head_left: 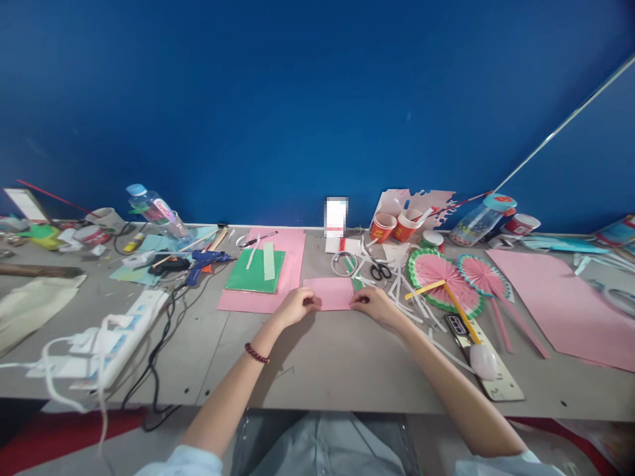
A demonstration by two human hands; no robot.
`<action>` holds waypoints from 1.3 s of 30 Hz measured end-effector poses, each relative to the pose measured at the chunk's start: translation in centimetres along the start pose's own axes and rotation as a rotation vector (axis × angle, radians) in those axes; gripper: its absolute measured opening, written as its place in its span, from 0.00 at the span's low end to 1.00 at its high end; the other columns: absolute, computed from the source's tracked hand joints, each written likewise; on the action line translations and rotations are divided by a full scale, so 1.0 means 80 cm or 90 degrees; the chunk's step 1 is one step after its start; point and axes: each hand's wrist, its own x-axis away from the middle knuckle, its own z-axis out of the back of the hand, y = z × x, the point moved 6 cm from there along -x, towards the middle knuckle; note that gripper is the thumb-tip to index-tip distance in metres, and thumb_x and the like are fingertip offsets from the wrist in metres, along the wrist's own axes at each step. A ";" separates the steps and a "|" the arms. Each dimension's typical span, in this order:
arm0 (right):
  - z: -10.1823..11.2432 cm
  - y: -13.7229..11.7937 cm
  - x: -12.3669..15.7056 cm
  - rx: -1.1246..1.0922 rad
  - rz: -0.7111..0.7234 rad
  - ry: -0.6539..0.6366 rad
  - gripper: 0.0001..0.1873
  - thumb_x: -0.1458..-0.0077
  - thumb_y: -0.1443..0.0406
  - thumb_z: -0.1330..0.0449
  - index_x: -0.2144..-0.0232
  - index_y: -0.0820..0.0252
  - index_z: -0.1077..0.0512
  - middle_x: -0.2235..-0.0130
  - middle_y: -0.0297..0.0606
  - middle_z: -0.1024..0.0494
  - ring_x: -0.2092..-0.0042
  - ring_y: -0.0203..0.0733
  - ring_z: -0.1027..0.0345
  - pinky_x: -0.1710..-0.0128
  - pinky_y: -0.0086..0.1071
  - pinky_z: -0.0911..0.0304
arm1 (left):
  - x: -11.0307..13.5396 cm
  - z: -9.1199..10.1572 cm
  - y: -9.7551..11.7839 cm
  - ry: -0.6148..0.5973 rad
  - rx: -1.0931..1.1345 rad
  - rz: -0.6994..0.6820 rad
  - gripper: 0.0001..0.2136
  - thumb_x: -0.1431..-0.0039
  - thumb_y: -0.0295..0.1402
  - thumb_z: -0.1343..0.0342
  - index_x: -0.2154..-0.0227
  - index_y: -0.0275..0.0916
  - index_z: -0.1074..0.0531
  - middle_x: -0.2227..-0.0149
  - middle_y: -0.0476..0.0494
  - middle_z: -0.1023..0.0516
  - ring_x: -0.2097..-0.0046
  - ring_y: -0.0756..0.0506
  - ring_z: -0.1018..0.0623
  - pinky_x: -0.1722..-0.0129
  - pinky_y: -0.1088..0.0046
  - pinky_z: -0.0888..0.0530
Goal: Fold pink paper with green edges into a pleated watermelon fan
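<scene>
A small rectangle of pink paper (pixel 329 291) lies in front of me at the middle of the table. My left hand (pixel 297 306) is closed at its lower left corner, fingers curled together on the edge. At the lower right corner my right hand (pixel 376 305) pinches the same sheet. The thumbs and fingertips partly cover both corners. Just left of my left hand, a green pack of paper (pixel 251 272) rests on a larger pink sheet (pixel 294 258). Black-handled scissors (pixel 381 270) and white paper strips (pixel 397 291) lie beyond my right hand.
On the left are a blue glue gun (pixel 201 263), a power strip (pixel 131 330) with cables, and a plastic bottle (pixel 159 211). Watermelon-patterned paper fans (pixel 439 274), a phone (pixel 459 327), red paper cups (pixel 383 227) and a big pink sheet (pixel 560 297) occupy the right. A blue wall (pixel 307 112) stands behind.
</scene>
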 end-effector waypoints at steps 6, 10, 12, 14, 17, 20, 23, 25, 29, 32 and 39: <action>-0.007 0.000 -0.002 0.056 0.049 0.016 0.00 0.55 0.69 0.40 0.76 0.61 0.29 0.75 0.32 0.30 0.70 0.36 0.38 0.69 0.28 0.44 | 0.001 -0.002 -0.006 0.005 -0.003 -0.014 0.07 0.48 0.36 0.42 0.75 0.37 0.27 0.69 0.45 0.25 0.67 0.48 0.26 0.66 0.73 0.31; -0.009 0.003 -0.002 0.114 0.085 0.064 0.05 0.56 0.72 0.39 0.78 0.61 0.32 0.73 0.34 0.31 0.67 0.38 0.38 0.66 0.30 0.44 | 0.001 -0.005 -0.010 0.011 0.007 -0.003 0.06 0.48 0.35 0.41 0.71 0.36 0.26 0.70 0.45 0.25 0.70 0.49 0.28 0.70 0.74 0.31; -0.010 0.003 -0.002 0.124 0.096 0.062 0.06 0.55 0.72 0.39 0.79 0.61 0.32 0.73 0.34 0.30 0.67 0.39 0.38 0.65 0.30 0.44 | 0.000 -0.002 -0.009 0.015 0.000 0.007 0.06 0.48 0.34 0.41 0.72 0.36 0.25 0.69 0.45 0.24 0.69 0.48 0.26 0.68 0.74 0.31; -0.010 0.001 -0.001 0.131 0.107 0.060 0.06 0.55 0.72 0.39 0.79 0.60 0.32 0.74 0.35 0.30 0.66 0.39 0.37 0.64 0.31 0.44 | -0.001 0.002 -0.004 0.003 0.005 0.022 0.05 0.48 0.33 0.41 0.73 0.37 0.24 0.68 0.44 0.22 0.66 0.47 0.24 0.64 0.73 0.30; -0.008 -0.002 0.000 0.136 0.111 0.059 0.06 0.54 0.72 0.39 0.79 0.60 0.31 0.73 0.35 0.28 0.66 0.40 0.37 0.62 0.32 0.44 | -0.002 0.009 0.004 -0.052 0.038 0.047 0.05 0.48 0.31 0.42 0.71 0.38 0.23 0.65 0.43 0.20 0.62 0.46 0.23 0.61 0.73 0.29; -0.006 -0.004 0.000 0.144 0.101 0.057 0.06 0.54 0.72 0.38 0.79 0.60 0.31 0.73 0.35 0.27 0.66 0.40 0.37 0.62 0.32 0.45 | 0.000 0.015 0.013 -0.085 0.046 0.040 0.06 0.49 0.30 0.42 0.69 0.39 0.22 0.64 0.44 0.20 0.61 0.46 0.22 0.59 0.73 0.28; -0.005 -0.004 -0.001 0.145 0.095 0.047 0.06 0.55 0.72 0.38 0.79 0.60 0.30 0.74 0.34 0.27 0.67 0.39 0.37 0.63 0.31 0.45 | 0.003 0.018 0.017 -0.093 0.019 0.022 0.07 0.49 0.29 0.43 0.68 0.40 0.21 0.63 0.44 0.19 0.60 0.46 0.22 0.58 0.72 0.28; -0.005 -0.005 -0.001 0.142 0.094 0.044 0.06 0.55 0.71 0.38 0.79 0.60 0.30 0.74 0.34 0.27 0.68 0.39 0.37 0.64 0.31 0.45 | 0.005 0.019 0.017 -0.094 -0.005 0.017 0.08 0.49 0.28 0.45 0.67 0.40 0.21 0.62 0.44 0.19 0.59 0.45 0.22 0.58 0.72 0.28; -0.006 0.000 -0.003 0.138 0.082 0.043 0.06 0.55 0.71 0.38 0.79 0.61 0.30 0.75 0.34 0.27 0.68 0.39 0.37 0.66 0.30 0.45 | 0.008 0.020 0.022 -0.087 -0.063 -0.003 0.10 0.48 0.25 0.47 0.68 0.41 0.21 0.63 0.44 0.19 0.59 0.45 0.22 0.57 0.71 0.29; -0.008 0.002 -0.005 0.136 0.083 0.039 0.06 0.55 0.71 0.38 0.80 0.61 0.29 0.76 0.33 0.28 0.69 0.38 0.37 0.66 0.29 0.45 | 0.007 0.020 0.022 -0.080 -0.076 0.000 0.09 0.48 0.25 0.48 0.70 0.40 0.22 0.63 0.43 0.19 0.59 0.44 0.22 0.60 0.71 0.29; -0.005 0.004 -0.006 0.114 0.070 0.027 0.05 0.56 0.71 0.37 0.80 0.61 0.28 0.75 0.34 0.26 0.70 0.37 0.36 0.69 0.28 0.45 | 0.001 0.017 -0.002 -0.085 -0.031 0.086 0.06 0.50 0.26 0.45 0.72 0.38 0.23 0.66 0.44 0.19 0.62 0.44 0.21 0.63 0.71 0.27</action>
